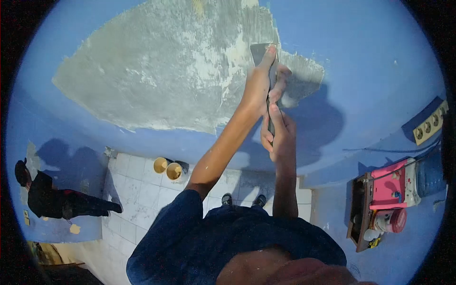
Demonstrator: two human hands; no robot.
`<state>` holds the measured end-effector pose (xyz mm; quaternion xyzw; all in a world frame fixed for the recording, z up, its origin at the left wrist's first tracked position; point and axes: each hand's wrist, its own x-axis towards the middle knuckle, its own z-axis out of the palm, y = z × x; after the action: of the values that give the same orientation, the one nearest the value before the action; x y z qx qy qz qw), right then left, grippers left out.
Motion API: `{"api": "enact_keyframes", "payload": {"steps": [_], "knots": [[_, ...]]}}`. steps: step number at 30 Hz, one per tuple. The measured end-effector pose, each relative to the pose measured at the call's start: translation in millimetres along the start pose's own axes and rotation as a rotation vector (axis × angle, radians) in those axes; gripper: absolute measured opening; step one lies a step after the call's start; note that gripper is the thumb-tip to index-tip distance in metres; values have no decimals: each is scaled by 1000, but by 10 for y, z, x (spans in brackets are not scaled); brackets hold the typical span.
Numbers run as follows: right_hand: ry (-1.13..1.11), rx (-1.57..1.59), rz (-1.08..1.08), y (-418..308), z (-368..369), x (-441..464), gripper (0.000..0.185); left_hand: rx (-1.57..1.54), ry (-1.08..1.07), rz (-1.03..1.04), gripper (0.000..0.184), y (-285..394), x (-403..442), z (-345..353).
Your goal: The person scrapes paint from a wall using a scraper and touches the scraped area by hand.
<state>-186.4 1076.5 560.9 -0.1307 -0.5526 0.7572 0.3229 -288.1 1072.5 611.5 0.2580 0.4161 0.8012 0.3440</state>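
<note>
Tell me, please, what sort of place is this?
Probably an indoor room, perhaps in a home, under repair: a blue wall with a large grey patch, a scraper held at it, and a white tiled floor.

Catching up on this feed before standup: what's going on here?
A person has both hands on a flat-bladed scraper: the left hand up near the blade, the right hand lower, at the handle. The blade is up at the blue wall, over the right part of a large, rough grey patch without blue paint. Two buckets stand on the tiled floor, and another person is off to the left.
</note>
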Motion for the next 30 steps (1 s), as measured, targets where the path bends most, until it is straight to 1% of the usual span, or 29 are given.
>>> {"api": "enact_keyframes", "payload": {"steps": [1,4,5,6,8,9,11,12,13,14,16,17,19,21,23,24,26,28,29,30], "knots": [[8,-2,15,-11,-2,-32,39,75,-1,49,57,43,44,10],[-36,27,-33,-250,67,236,38,58,-184,224,57,413,194,122],[-30,30,-22,-309,99,205,42,46,-185,208,58,439,189,147],[-2,31,-11,-253,86,141,43,35,-95,166,58,386,161,172],[56,36,20,-29,13,-34,45,8,91,78,58,46,57,121],[37,19,48,-77,35,14,45,100,-48,9,58,78,14,4],[31,-5,132,-188,83,50,44,39,-101,102,58,162,169,20],[12,19,102,-205,85,68,44,7,-122,137,58,254,192,73],[-10,36,71,-228,74,96,44,15,-120,128,59,369,156,137],[-41,49,32,-251,65,117,44,23,-62,93,59,291,115,137],[-21,44,74,-53,-40,48,44,62,37,56,58,115,76,82],[-7,38,106,25,-94,5,45,38,11,42,58,19,73,8],[9,34,88,-226,74,141,44,12,-81,129,58,183,189,55],[42,36,96,-273,83,98,43,9,-138,154,59,386,174,133],[39,47,59,-291,79,104,42,5,-28,89,58,214,122,159],[24,49,83,-235,45,91,42,8,22,68,57,133,110,139],[1,42,142,-52,-102,13,43,14,-36,66,56,91,120,79],[0,45,129,-186,41,59,44,44,-94,36,55,196,106,42],[2,45,130,-214,82,55,45,16,-169,55,56,233,144,8],[12,38,118,-161,32,17,45,0,-124,39,55,189,95,22]]}}
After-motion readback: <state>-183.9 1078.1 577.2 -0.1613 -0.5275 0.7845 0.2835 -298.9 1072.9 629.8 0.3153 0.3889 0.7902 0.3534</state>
